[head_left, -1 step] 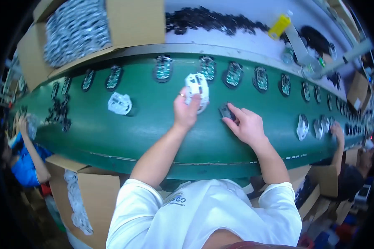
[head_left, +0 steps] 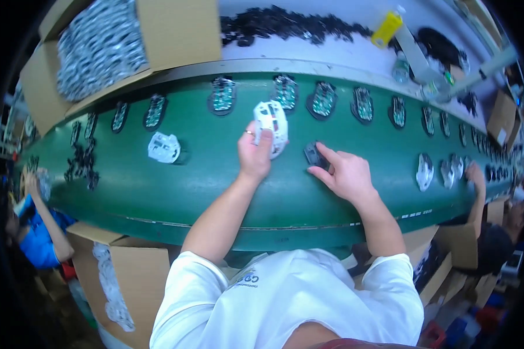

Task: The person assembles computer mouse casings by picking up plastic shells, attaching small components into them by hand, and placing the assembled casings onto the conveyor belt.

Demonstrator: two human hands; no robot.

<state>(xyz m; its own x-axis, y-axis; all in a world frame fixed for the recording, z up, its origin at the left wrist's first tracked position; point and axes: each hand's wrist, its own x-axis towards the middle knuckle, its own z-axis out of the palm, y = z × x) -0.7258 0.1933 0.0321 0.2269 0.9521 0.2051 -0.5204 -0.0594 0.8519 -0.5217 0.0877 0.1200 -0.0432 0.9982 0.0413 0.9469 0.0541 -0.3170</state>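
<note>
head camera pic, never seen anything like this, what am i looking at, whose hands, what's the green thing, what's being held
The picture comes from a wide fisheye camera worn on a person's head, looking down, so straight edges bend. The two bare forearms rising from the bottom belong to that person. The green belt is a long work surface running left to right. Along its far edge lie dark shells with green circuit boards inside. The left hand grips a white plastic shell; the right hand fingers a small dark part on the belt. Another white shell lies to the left. Cardboard boxes hold more parts. Other workers sit at both ends.
</note>
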